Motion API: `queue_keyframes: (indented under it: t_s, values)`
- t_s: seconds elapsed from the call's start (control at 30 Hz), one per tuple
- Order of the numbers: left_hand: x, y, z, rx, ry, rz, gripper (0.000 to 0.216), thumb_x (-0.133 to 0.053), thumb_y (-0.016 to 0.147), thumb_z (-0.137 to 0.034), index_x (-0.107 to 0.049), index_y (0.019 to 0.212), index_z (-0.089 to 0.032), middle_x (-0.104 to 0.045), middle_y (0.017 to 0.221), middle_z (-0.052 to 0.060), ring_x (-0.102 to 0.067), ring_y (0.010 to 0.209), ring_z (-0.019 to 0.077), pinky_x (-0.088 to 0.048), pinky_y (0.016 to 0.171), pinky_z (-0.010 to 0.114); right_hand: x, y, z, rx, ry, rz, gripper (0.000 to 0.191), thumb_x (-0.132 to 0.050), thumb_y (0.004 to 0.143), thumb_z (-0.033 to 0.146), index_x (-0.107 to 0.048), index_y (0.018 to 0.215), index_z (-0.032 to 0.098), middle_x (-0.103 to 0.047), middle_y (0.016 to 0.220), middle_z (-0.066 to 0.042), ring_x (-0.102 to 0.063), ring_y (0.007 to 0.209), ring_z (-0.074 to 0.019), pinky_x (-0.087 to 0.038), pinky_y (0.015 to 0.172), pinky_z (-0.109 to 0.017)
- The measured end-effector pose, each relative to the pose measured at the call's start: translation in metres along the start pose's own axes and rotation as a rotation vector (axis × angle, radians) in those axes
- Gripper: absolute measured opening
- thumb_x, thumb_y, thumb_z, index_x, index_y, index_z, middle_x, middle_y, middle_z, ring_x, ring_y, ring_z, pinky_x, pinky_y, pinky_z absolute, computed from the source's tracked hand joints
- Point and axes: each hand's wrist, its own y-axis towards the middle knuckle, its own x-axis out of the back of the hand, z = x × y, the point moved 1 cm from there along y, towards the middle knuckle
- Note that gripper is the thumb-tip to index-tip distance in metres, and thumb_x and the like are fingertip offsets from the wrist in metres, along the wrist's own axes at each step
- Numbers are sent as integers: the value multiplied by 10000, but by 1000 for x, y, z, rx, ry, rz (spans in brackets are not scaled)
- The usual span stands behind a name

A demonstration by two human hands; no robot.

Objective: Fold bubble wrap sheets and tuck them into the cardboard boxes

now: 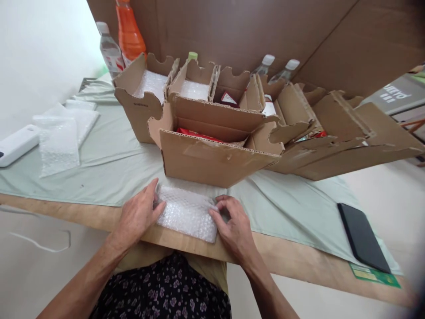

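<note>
A clear piece of bubble wrap [187,215] lies flat at the front edge of the cloth-covered table. My left hand [139,210] grips its left end, thumb on top and fingers along the edge. At the opposite end, my right hand [230,221] pinches the upper right corner between thumb and fingers. Whether anything lies inside the wrap cannot be made out. Just beyond it stands an open cardboard box [212,159] with something red in it.
Several cardboard compartments [139,115] stand in a row behind, two holding bubble wrap. An orange bottle [129,33] and clear bottles [111,51] stand at the back. More bubble wrap [59,141] and a white device [20,144] lie left, a black phone [363,237] right.
</note>
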Motion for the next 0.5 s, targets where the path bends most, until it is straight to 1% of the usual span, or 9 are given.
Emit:
queue_keyframes:
  t_s: [0.07,0.13,0.2,0.23,0.3,0.37,0.4,0.43,0.5]
  values:
    - [1,2,3,1,-79,0,622,-607,859,-368,-548,1447,-177,-700,866,35,-665,812,264,-439,711,327,2,-13,7,-13,184,-55,123,-601,967,293,-559,862,242,-763,1074,-77,-726,868,-203,-558,727,-312]
    - [3,3,5,-24,-140,14,426,-622,817,-373,-699,1203,-210,-666,812,25,-633,744,244,-434,688,323,8,-25,13,32,272,-118,95,-610,956,219,-555,887,254,-781,999,-40,-752,821,-176,-562,680,-263]
    - [7,4,6,-74,-174,27,223,-616,784,-363,-736,915,-228,-653,792,33,-625,735,242,-455,695,330,13,-36,17,137,269,-183,130,-613,929,146,-571,929,269,-785,939,-9,-770,836,-175,-585,733,-264]
    - [10,3,6,-100,-210,15,190,-627,763,-358,-731,859,-231,-673,834,49,-646,789,257,-480,733,340,16,-40,18,184,260,-207,166,-614,916,121,-582,965,277,-787,949,-4,-777,857,-180,-597,777,-279]
    - [16,-3,6,-132,-370,-23,299,-695,711,-339,-761,983,-235,-727,1066,97,-671,1008,310,-513,869,369,20,-49,19,232,260,-244,252,-626,910,109,-606,1075,297,-788,994,-13,-782,905,-198,-611,855,-320]
    - [20,-12,7,-104,-615,-29,616,-786,654,-305,-724,1265,-267,-678,1356,124,-627,1186,347,-509,964,388,22,-57,20,215,289,-270,357,-652,925,134,-613,1227,321,-784,1036,-35,-780,926,-218,-623,878,-351]
    - [20,-18,7,-66,-737,-10,746,-822,635,-293,-679,1366,-291,-648,1424,123,-618,1203,351,-516,960,385,22,-61,21,184,312,-284,404,-660,940,164,-604,1300,336,-783,1042,-44,-777,922,-228,-630,874,-366]
    - [20,-23,6,-26,-840,27,825,-845,625,-293,-641,1425,-309,-656,1419,118,-629,1178,343,-526,934,374,23,-64,21,141,331,-299,430,-663,956,202,-595,1353,350,-783,1040,-51,-775,913,-239,-637,867,-382]
    - [18,-32,5,21,-1010,136,830,-868,641,-346,-635,1436,-297,-731,1244,103,-670,1063,309,-537,864,344,22,-69,21,41,361,-319,429,-653,982,286,-594,1400,364,-789,1019,-64,-771,905,-264,-646,867,-419]
